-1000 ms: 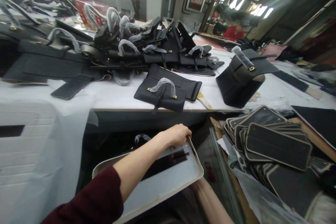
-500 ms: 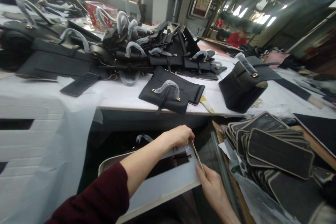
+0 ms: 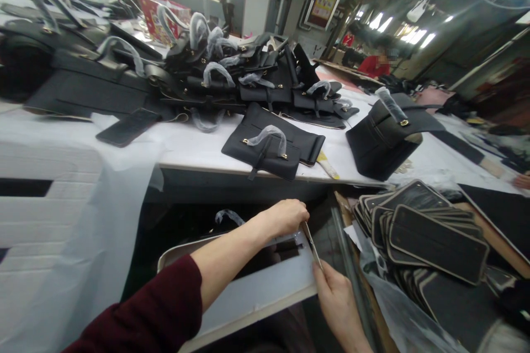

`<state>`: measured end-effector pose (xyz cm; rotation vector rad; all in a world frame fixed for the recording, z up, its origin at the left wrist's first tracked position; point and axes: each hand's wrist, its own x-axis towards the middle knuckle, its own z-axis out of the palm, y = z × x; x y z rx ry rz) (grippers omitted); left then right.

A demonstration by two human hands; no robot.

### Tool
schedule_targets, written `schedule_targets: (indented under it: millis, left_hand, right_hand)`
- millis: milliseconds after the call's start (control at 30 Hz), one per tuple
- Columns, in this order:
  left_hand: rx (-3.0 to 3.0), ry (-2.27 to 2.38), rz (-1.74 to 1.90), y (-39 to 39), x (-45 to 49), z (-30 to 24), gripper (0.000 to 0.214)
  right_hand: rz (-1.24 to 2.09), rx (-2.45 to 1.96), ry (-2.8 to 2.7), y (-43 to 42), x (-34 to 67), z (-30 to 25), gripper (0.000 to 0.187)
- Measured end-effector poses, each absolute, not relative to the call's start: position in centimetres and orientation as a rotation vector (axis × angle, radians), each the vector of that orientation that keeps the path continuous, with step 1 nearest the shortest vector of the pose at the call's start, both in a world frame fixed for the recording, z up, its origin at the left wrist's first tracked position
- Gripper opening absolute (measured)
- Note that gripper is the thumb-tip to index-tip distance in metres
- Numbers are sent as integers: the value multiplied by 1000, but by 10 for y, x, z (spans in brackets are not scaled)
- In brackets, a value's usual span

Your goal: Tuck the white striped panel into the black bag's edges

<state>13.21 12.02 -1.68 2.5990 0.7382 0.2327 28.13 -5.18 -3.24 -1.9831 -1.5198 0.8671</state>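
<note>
Our right hand (image 3: 337,300) has come up onto the panel (image 3: 265,281); both hands, left (image 3: 287,216) too, pinch its edge, seemingly aligning it.

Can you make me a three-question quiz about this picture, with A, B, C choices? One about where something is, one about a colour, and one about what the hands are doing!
1. Where is the stack of flat black panels?
A. To the right, below the table edge
B. On top of the bag pile
C. In the left hand

2. What colour is the sleeve on the left arm?
A. Yellow
B. Dark red
C. White

3. What are the two hands doing?
A. Both hang free
B. Both hold the grey board
C. Both lift a bag

Answers:
1. A, the stack lies low on the right, beside the white table.
2. B, the sleeve at the bottom is dark red.
3. B, the left hand grips the top edge of the grey board and the right hand holds its right edge.
</note>
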Motion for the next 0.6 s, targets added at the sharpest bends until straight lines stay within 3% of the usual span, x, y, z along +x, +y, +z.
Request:
schedule_targets:
  millis: [600]
  left_hand:
    - [2541, 905, 120, 123, 132, -13, 25]
  right_hand:
    - [902, -2084, -1514, -45, 291, -37, 56]
